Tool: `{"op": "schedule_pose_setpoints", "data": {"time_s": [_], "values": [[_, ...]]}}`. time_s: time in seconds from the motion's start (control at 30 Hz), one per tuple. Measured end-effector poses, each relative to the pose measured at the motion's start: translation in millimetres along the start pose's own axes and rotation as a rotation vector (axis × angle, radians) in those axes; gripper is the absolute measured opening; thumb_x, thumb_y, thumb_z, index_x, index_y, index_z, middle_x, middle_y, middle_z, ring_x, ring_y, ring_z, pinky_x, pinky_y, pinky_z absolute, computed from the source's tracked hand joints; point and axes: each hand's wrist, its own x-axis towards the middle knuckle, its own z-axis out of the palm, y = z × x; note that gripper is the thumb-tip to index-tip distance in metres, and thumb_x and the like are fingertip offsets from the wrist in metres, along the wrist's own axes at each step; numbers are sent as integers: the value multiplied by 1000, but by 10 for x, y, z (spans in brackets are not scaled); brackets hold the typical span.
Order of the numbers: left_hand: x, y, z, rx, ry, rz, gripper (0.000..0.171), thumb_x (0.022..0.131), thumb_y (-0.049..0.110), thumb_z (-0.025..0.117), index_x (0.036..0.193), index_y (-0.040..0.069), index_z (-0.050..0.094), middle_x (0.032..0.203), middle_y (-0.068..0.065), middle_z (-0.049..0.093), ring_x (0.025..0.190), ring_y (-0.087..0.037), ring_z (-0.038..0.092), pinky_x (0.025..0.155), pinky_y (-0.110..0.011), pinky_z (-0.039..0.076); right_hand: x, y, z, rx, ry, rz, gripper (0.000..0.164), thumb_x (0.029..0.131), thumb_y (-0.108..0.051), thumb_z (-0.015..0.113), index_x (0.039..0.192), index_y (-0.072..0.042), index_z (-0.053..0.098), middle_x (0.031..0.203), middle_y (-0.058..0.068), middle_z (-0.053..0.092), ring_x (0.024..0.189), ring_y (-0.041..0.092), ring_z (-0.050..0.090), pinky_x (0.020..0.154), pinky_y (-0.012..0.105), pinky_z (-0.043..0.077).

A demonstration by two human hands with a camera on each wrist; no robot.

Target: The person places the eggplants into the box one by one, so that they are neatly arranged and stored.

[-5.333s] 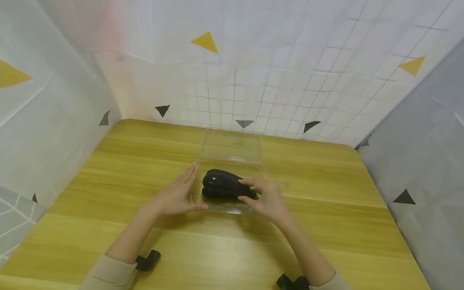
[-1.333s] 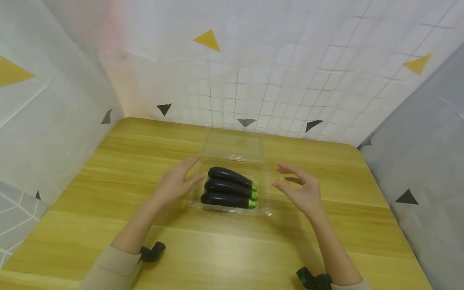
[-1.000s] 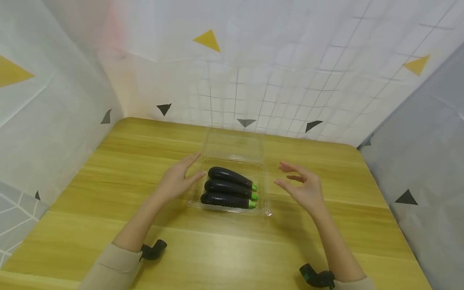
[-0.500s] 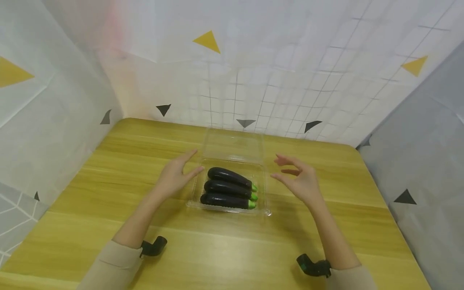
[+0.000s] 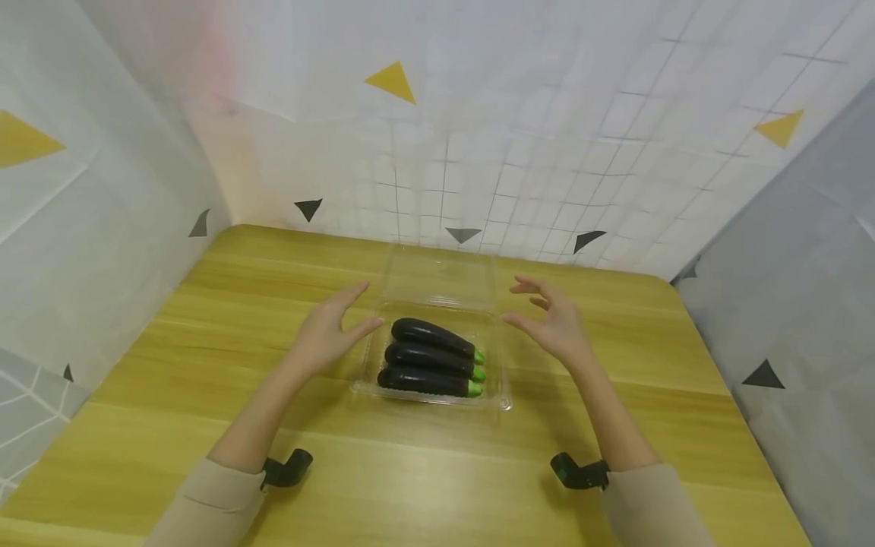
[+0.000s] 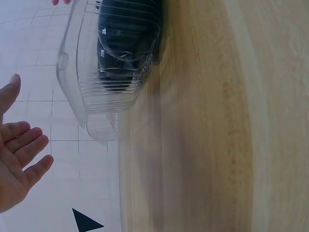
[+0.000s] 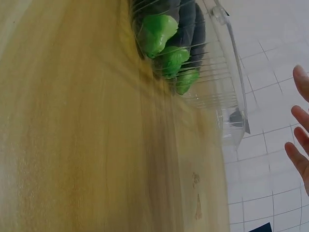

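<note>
The person's left hand (image 5: 324, 338), left of centre in the head view, holds nothing; thumb and fingers are wide apart. The right hand (image 5: 557, 327), right of centre, is also free, its fingers slightly bent. Both forearms (image 5: 263, 418) slant inward from below. Between the hands, at centre, three eggplants (image 5: 427, 356) lie in the clear container (image 5: 431, 399).

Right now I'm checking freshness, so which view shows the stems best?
The right wrist view: all three green stems appear largest, though through the box. The head view shows all three, but smaller; the left wrist view shows none.
</note>
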Motion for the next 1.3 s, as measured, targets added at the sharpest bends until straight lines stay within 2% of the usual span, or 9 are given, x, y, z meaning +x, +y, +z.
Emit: {"op": "schedule_pose_setpoints", "data": {"time_s": [0.13, 0.4, 0.57, 0.67, 0.77, 0.87, 1.03, 1.13, 1.3], "values": [[8, -12, 10, 4, -2, 3, 73, 92, 46, 61, 150, 11, 34, 152, -12, 34, 138, -35, 33, 112, -51, 28, 29, 53, 31, 33, -34, 22, 64, 78, -3, 79, 133, 1, 48, 121, 22, 61, 120, 38, 50, 104, 52, 38], [28, -23, 6, -10, -6, -1, 73, 92, 45, 62, 150, 11, 34, 152, -12, 34, 138, -34, 32, 111, -51, 28, 79, 118, 68, 28, -34, 4, 63, 77, -1, 80, 131, 3, 48, 121, 24, 59, 120, 39, 49, 103, 54, 38], [52, -38, 5, -22, -14, -5, 74, 92, 44, 63, 151, 11, 33, 152, -12, 34, 138, -35, 32, 112, -51, 27, 163, 422, 100, 11, -44, -24, 64, 74, -9, 83, 131, -5, 52, 121, 13, 61, 121, 29, 51, 104, 49, 41], [91, -55, 8, -42, -5, 6, 74, 91, 45, 64, 149, 9, 35, 151, -14, 37, 137, -36, 34, 111, -52, 28, 213, 544, 105, -12, -59, -47, 65, 73, -12, 84, 130, -6, 54, 121, 12, 62, 119, 26, 52, 103, 48, 42], [140, -75, 19, -98, 5, 21, 73, 88, 41, 68, 147, 8, 39, 147, -14, 43, 131, -39, 42, 107, -53, 35, 231, 504, 100, -23, -68, -53, 63, 74, -8, 84, 129, -3, 55, 122, 17, 60, 118, 30, 52, 102, 51, 42], [187, -93, 37, -168, 8, 48, 72, 86, 34, 74, 144, 7, 43, 141, -13, 49, 124, -40, 48, 102, -52, 41, 219, 373, 87, -22, -64, -49, 59, 75, -3, 82, 127, 3, 54, 121, 23, 59, 117, 36, 52, 101, 55, 41], [272, -119, 69, -215, 26, 108, 68, 82, 29, 78, 139, 5, 47, 134, -14, 52, 122, -33, 48, 100, -46, 44, 203, 217, 67, -25, -61, -32, 55, 77, 2, 79, 125, 9, 54, 121, 27, 57, 117, 42, 50, 100, 56, 41], [321, -130, 80, -234, 35, 118, 69, 81, 33, 78, 137, 6, 48, 131, -12, 54, 120, -32, 49, 98, -45, 45, 224, 268, 74, -17, -59, -26, 55, 77, 1, 78, 125, 9, 54, 121, 27, 57, 117, 44, 49, 100, 57, 41], [414, -178, 111, -263, 39, 98, 69, 80, 34, 79, 135, 4, 49, 129, -16, 54, 117, -29, 48, 95, -43, 46, 282, 514, 112, -23, -47, -12, 57, 77, -8, 82, 127, 1, 55, 123, 19, 58, 119, 37, 49, 100, 53, 42]]}}
